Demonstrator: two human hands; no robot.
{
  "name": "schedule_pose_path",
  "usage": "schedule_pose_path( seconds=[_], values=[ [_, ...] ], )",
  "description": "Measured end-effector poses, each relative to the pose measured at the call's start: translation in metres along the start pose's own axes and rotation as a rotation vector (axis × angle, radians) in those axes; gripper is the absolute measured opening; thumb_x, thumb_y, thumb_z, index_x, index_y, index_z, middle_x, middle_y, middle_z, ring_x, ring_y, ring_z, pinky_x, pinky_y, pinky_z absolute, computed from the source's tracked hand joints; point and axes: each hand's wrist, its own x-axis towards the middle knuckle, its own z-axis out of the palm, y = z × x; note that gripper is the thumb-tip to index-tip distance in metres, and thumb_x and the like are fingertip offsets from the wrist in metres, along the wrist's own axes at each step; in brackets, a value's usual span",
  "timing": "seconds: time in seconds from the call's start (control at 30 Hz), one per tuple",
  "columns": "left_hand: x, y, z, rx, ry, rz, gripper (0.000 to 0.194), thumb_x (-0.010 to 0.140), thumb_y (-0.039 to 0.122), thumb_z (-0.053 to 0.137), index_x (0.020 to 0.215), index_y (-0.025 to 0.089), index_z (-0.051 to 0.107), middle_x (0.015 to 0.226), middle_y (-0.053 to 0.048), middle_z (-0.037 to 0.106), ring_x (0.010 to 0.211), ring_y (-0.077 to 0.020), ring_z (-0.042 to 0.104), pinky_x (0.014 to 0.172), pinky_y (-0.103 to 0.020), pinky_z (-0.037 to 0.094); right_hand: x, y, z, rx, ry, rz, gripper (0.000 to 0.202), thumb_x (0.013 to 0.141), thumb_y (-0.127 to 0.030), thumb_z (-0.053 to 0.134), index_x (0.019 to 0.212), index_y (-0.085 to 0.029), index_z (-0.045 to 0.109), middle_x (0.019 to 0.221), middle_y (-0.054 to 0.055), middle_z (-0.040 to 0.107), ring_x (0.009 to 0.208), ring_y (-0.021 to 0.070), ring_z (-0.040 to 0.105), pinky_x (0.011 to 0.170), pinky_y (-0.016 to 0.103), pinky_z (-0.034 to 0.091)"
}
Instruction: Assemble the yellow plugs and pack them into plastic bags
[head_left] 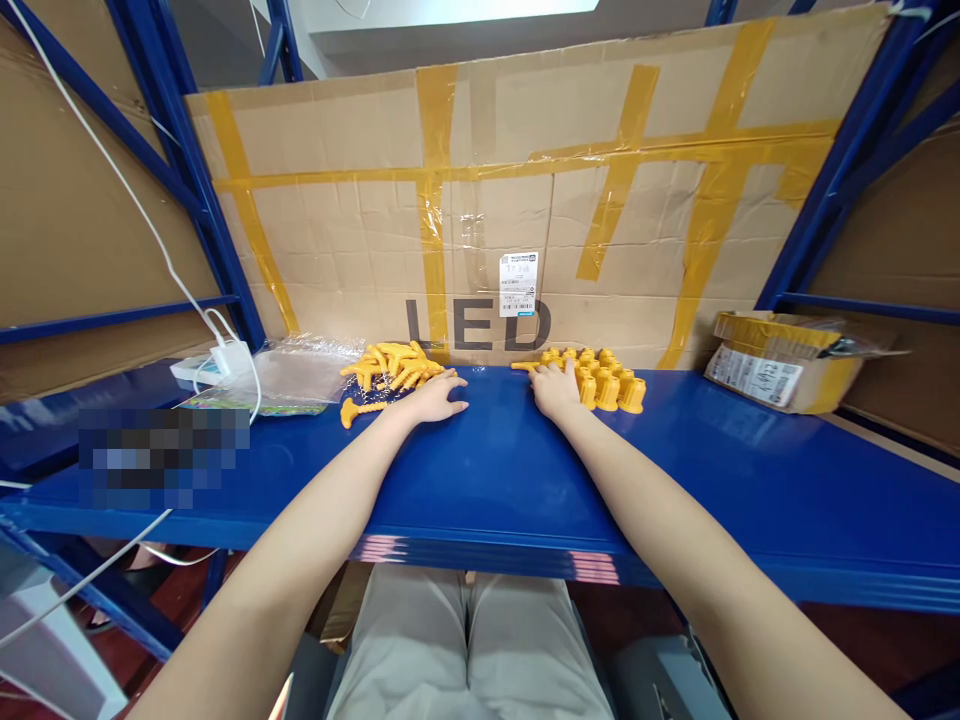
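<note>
My left hand (436, 397) rests at the right edge of a loose pile of yellow plastic bolt-like pieces (394, 362), thumb and fingers apart, with nothing visible in it. A single such piece with a wide head (363, 410) lies in front of the pile, left of my wrist. My right hand (556, 390) is at the left side of a group of upright yellow cup-shaped pieces (608, 392). Its fingers are bent over a yellow piece with a thin shaft (523, 366) that sticks out leftward; the rest of that piece is hidden. Several cup-shaped pieces stand close together in rows.
A blue shelf top (487, 470) carries everything, backed by a taped cardboard sheet (337, 240). At left lie a clear plastic bag (311, 370), a white plug with cables (231, 357) and a blurred dark object (161, 455). A small open carton (787, 365) stands at right.
</note>
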Motion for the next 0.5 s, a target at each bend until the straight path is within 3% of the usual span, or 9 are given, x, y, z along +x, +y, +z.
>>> schedule_pose_path(
  seconds=[0.2,0.37,0.5],
  values=[
    [0.000,0.002,-0.001,0.023,0.000,0.009,0.050,0.081,0.038,0.056,0.126,0.017,0.056,0.145,-0.012,0.044,0.138,-0.0239,0.034,0.114,-0.036,0.025,-0.001,-0.002,-0.002,-0.034,-0.017,-0.008,0.045,0.089,-0.006,0.027,0.112,-0.016,0.065,0.117,0.017,0.063,0.117,0.0320,0.048,0.106,0.063,0.009],
    [-0.002,0.002,-0.010,0.041,0.020,0.014,0.041,0.080,0.033,0.056,0.118,0.018,0.061,0.131,-0.010,0.058,0.126,-0.0249,0.049,0.109,-0.035,0.034,-0.005,-0.005,-0.008,-0.053,0.029,0.010,0.042,0.090,-0.007,0.029,0.119,-0.013,0.059,0.127,0.017,0.056,0.122,0.0314,0.042,0.105,0.062,0.015],
    [-0.008,0.000,-0.028,0.200,0.024,-0.158,0.028,0.075,0.021,0.056,0.100,0.017,0.067,0.116,-0.014,0.066,0.109,-0.0304,0.060,0.096,-0.040,0.045,-0.008,-0.004,-0.018,-0.032,0.090,0.114,0.045,0.088,-0.004,0.026,0.118,-0.009,0.059,0.125,0.021,0.055,0.120,0.0330,0.043,0.104,0.061,0.018]
  ],
)
